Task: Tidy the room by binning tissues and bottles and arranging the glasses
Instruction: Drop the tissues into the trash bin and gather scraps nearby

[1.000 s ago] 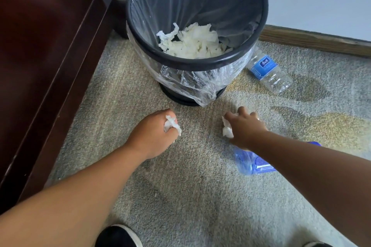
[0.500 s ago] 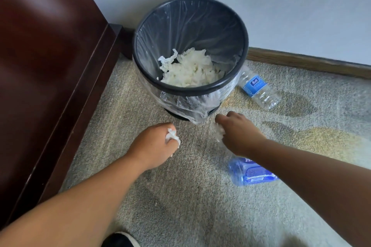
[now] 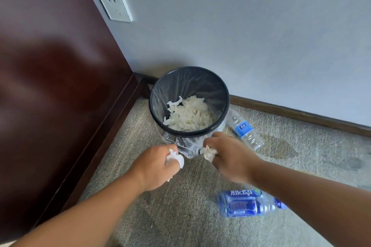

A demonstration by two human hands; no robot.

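A black bin (image 3: 226, 106) with a clear liner stands on the carpet in the corner, with a heap of white tissues (image 3: 190, 116) inside. My left hand (image 3: 154, 166) is closed around a crumpled white tissue (image 3: 175, 158) just in front of the bin. My right hand (image 3: 230, 158) grips another crumpled tissue (image 3: 208, 153) beside it, near the bin's front rim. A clear bottle with a blue label (image 3: 245, 130) lies on the carpet right of the bin. A blue bottle (image 3: 247, 204) lies on the floor under my right forearm.
A dark wooden cabinet (image 3: 60, 96) fills the left side, its base running along the carpet. A grey wall with a white socket (image 3: 115, 6) and a wooden skirting board (image 3: 301, 114) is behind the bin.
The view has pulled up and back, so the bin looks smaller and farther. Both hands have lifted off the carpet with their tissues and come closer to the bin's front.
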